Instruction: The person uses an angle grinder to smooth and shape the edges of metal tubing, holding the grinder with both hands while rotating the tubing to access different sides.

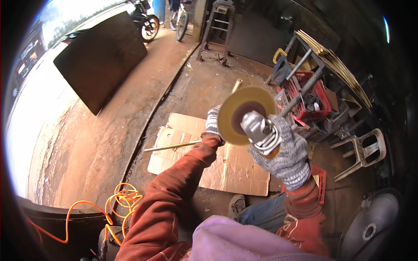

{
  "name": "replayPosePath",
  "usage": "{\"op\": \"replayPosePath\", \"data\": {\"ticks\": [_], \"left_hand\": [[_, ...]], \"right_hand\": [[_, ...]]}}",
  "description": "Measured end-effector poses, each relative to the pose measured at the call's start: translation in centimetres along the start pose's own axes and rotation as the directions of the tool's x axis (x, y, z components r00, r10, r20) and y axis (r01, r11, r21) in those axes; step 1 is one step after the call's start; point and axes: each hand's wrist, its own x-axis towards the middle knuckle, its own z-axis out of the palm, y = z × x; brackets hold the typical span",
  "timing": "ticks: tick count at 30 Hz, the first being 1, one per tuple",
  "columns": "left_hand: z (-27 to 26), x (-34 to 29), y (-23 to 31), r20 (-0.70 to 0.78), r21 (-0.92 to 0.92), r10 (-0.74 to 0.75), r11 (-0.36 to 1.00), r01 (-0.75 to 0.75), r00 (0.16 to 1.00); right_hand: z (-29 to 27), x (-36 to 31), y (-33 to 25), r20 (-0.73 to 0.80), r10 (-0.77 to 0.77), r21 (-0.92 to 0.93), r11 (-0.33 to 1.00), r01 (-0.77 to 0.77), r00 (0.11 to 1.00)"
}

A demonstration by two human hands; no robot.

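Observation:
My right hand (287, 152), in a grey knitted glove, is wrapped round an angle grinder (256, 126) with a silver head. A large yellowish disc (226, 111) on the grinder faces up and blurs at its middle. Left of the disc, my left hand (212, 121), in a striped glove, is closed on a brass-coloured metal tube; the disc and my sleeve hide its fingers in part. One tube length (174, 145) sticks out to the left below the wrist. Another tube end (237, 85) rises beyond the disc; whether both are one piece is hidden.
Flattened cardboard (235, 169) lies on the floor under my hands. To the right stand a metal rack (305, 65), red crates (320, 98), a plastic stool (361, 152) and a fan (370, 230). An orange coiled hose (109, 213) lies lower left; a dark panel (100, 61) is upper left.

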Motion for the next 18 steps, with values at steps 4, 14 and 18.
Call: {"op": "replayPosePath", "data": {"ticks": [4,14,18], "left_hand": [[-1.3,2.1,1.2,-0.127,-0.660,-0.567,0.661,0.357,0.814],[-2.7,-0.1,-3.0,0.322,-0.485,0.125,0.873,0.050,0.938],[-0.6,-0.3,-1.0,0.159,-0.643,-0.061,0.751,0.150,0.985]], "right_hand": [[-0.9,-2.4,-1.6,0.026,0.070,0.083,0.994,-0.072,0.997],[-1.2,-5.0,-2.3,0.098,0.157,0.173,0.970,-0.172,0.983],[-1.0,-5.5,-1.8,0.075,0.154,0.154,0.974,-0.165,0.985]]}}
